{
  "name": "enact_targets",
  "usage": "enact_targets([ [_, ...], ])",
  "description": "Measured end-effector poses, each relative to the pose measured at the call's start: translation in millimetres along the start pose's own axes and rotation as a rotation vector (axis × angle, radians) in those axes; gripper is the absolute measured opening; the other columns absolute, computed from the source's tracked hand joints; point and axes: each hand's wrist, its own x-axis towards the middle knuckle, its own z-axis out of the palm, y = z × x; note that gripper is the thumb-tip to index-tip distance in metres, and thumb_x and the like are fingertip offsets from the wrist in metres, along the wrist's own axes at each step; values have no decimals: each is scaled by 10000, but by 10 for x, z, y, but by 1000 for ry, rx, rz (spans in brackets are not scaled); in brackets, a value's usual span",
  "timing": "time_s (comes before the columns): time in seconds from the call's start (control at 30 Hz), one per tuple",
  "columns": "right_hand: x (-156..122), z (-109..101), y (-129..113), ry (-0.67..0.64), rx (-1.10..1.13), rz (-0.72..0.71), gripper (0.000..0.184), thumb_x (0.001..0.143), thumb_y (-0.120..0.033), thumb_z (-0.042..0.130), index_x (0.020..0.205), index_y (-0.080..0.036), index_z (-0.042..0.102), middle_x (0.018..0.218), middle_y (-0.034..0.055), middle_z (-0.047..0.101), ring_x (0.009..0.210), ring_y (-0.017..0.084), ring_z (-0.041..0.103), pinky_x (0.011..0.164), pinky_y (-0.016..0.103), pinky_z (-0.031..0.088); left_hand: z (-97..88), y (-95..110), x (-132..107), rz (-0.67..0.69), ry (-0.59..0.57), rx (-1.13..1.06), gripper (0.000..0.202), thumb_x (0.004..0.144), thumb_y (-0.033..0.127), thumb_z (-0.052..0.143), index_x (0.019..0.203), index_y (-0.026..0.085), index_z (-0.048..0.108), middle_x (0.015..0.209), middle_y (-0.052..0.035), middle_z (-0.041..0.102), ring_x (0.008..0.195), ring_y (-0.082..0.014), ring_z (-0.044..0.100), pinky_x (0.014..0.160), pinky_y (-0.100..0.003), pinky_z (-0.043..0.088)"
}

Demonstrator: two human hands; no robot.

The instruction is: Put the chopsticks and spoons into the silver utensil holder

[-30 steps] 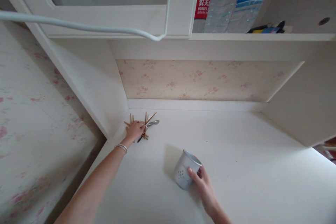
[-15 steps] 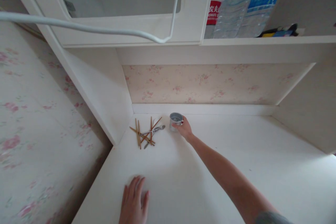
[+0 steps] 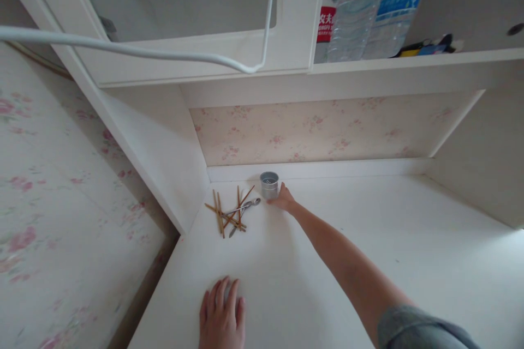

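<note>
A small grey metal cup (image 3: pixel 269 188) with holes in its bottom stands upright at the back of the white tabletop. My right hand (image 3: pixel 283 199) is close against its right side, fingers apart, no longer wrapped round it; whether a fingertip still touches the cup I cannot tell. To the cup's left lies a crossed pile of wooden chopsticks (image 3: pixel 220 215), with metal spoons (image 3: pixel 250 203) among them. My left hand (image 3: pixel 223 313) rests flat on the tabletop near the front, its fingers spread and holding nothing.
A white cable (image 3: pixel 164 54) hangs across the upper view in front of the cabinet. Plastic bottles (image 3: pixel 356 16) stand on the shelf (image 3: pixel 409 64) above. The side panel (image 3: pixel 159 147) bounds the tabletop (image 3: pixel 327 294) on the left, and flowered wallpaper (image 3: pixel 298 133) covers the back.
My right hand has loosened from the cup's upper side and moved lower beside it. The cup now stands by itself. The view has shifted slightly; my left hand appears farther right.
</note>
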Motion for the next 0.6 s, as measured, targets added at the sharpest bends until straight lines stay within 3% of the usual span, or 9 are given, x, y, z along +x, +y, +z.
enact_targets([
  [0.07, -246, -88, 50, -47, -36, -5, 897, 543, -259, 783, 1333, -135, 377, 1286, 171, 498, 1107, 277, 543, 880, 367, 444, -27, 3, 0, 28, 43, 46, 363, 814, 361, 491, 1154, 349, 618, 1245, -73, 607, 1167, -288, 528, 1019, -535, 344],
  [0.17, -754, -277, 155, -128, -65, -62, 728, 684, -218, 666, 1348, -175, 369, 1287, 118, 510, 1008, 188, 587, 843, 297, 454, -79, 3, 0, 84, 98, 101, 330, 856, 321, 467, 1149, 298, 617, 1229, -43, 617, 1157, -242, 530, 1014, -483, 358],
  [0.3, -1555, -566, 317, -270, -113, -139, 455, 791, -203, 548, 1242, -215, 488, 964, 14, 668, 723, 121, 612, 697, 239, 447, -173, 110, 37, 79, 112, 99, 281, 854, 303, 482, 1081, 277, 645, 1178, -48, 630, 1112, -244, 540, 992, -471, 362],
  [0.4, -2108, -719, 391, -337, -192, -154, 214, 850, -218, 475, 1002, -219, 626, 781, -3, 677, 675, 131, 600, 630, 228, 409, -253, 394, 122, 61, 48, 22, 244, 854, 289, 489, 1035, 274, 653, 1143, -52, 633, 1079, -260, 547, 962, -473, 370],
  [0.5, -2502, -778, 392, -301, -237, -228, 189, 881, -223, 463, 860, -219, 651, 824, 6, 684, 783, 146, 604, 727, 237, 400, -301, 830, 252, 142, -107, -153, 218, 884, 273, 452, 993, 268, 641, 1084, -42, 649, 1018, -220, 574, 903, -390, 406],
  [0.6, -2681, -770, 365, -282, -318, -277, 194, 906, -240, 456, 854, -229, 643, 837, 2, 687, 836, 158, 602, 805, 259, 370, -279, 1226, 410, 206, -310, -294, 215, 914, 260, 404, 903, 250, 619, 900, -9, 690, 848, -163, 625, 773, -290, 429],
])
